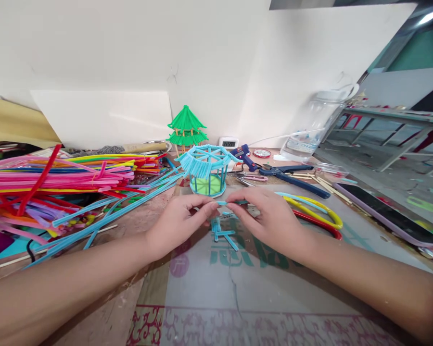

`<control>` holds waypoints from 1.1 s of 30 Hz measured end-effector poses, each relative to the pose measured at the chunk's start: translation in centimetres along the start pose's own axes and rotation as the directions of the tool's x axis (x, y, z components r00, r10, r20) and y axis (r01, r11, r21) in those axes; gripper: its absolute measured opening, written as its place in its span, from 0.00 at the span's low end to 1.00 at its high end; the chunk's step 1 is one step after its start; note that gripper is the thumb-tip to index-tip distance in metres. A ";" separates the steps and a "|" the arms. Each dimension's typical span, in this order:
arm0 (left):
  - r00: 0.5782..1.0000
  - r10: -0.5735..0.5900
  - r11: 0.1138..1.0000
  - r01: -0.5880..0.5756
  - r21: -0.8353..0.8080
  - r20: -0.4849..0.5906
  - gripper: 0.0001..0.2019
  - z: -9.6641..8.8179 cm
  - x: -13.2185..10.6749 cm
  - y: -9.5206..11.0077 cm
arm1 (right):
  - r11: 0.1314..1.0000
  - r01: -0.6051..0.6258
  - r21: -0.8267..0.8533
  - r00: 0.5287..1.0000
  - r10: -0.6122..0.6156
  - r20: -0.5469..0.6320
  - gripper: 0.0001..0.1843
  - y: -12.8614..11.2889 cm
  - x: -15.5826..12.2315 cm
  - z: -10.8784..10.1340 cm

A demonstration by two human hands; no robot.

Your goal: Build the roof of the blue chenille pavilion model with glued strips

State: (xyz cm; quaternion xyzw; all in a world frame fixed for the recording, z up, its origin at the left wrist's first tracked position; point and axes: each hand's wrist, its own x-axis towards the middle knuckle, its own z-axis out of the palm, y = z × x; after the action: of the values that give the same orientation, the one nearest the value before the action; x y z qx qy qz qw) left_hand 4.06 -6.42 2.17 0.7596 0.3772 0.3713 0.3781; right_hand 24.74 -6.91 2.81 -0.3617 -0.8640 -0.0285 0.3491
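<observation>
Between the fingertips of both hands is a short light-blue pipe cleaner piece (222,203). My left hand (185,218) pinches its left end, and my right hand (263,211) pinches the other end. Just below the hands, several cut blue pipe cleaner pieces (223,233) lie on a translucent plastic sheet. Behind the fingers stands a small blue pavilion (207,166) with posts, a green base and a sloping roof edge whose spoked top is uncovered. A green tiered pavilion (186,127) rises at the back.
Bundles of coloured pipe cleaners (57,178) cover the left side, with long blue ones reaching toward the middle. At right lie blue-handled pliers (296,178), yellow-and-red loops (321,211) and a phone (389,211). A glue gun (246,157), timer (228,142) and plastic jug (306,129) stand behind.
</observation>
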 end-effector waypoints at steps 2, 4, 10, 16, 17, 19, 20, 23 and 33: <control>1.000 0.001 1.000 -0.001 0.008 0.012 0.13 0.0 0.0 -0.2 | 0.996 -0.079 0.042 0.997 0.078 0.024 0.05 0.0 0.1 0.1; 1.000 0.006 1.000 -0.007 0.024 0.016 0.13 0.1 0.1 -0.5 | 0.989 -0.126 0.076 0.992 0.124 0.034 0.05 0.0 0.1 0.2; 1.000 0.017 1.000 -0.017 0.021 0.002 0.13 0.2 0.1 -1.1 | 0.969 -0.201 0.144 0.980 0.198 0.034 0.05 -0.1 0.2 0.1; 0.999 0.037 0.998 -0.036 0.049 -0.019 0.13 0.0 -0.1 -0.8 | 0.980 -0.165 0.114 0.986 0.164 0.021 0.04 -0.1 0.2 0.0; 0.999 0.038 0.998 -0.037 0.045 -0.015 0.13 0.0 -0.1 -0.8 | 0.983 -0.154 0.099 0.988 0.152 0.020 0.04 0.0 0.2 0.0; 0.999 0.037 0.999 -0.037 0.005 -0.018 0.13 0.1 -0.2 -0.8 | 0.989 -0.128 0.073 0.992 0.127 0.020 0.04 0.1 0.1 0.1; 0.999 0.031 0.999 -0.032 -0.040 -0.026 0.13 0.1 -0.2 -0.8 | 0.992 -0.114 0.061 0.993 0.113 0.019 0.04 0.1 0.1 0.1; 0.999 -0.010 0.979 0.000 -0.205 -0.048 0.14 0.3 -0.1 -0.9 | 0.996 -0.086 0.033 0.996 0.086 0.020 0.05 0.3 -0.1 0.2; 0.999 -0.018 0.952 0.004 -0.308 -0.044 0.12 0.4 -0.1 -1.1 | 0.998 -0.061 0.019 0.998 0.061 -0.007 0.04 0.6 -0.2 0.7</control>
State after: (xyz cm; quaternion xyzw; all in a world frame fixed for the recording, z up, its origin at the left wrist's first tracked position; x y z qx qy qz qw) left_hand 4.09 -6.15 1.02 0.6807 0.3276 0.4408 0.4849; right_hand 24.79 -6.38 1.98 -0.3847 -0.8513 -0.0111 0.3566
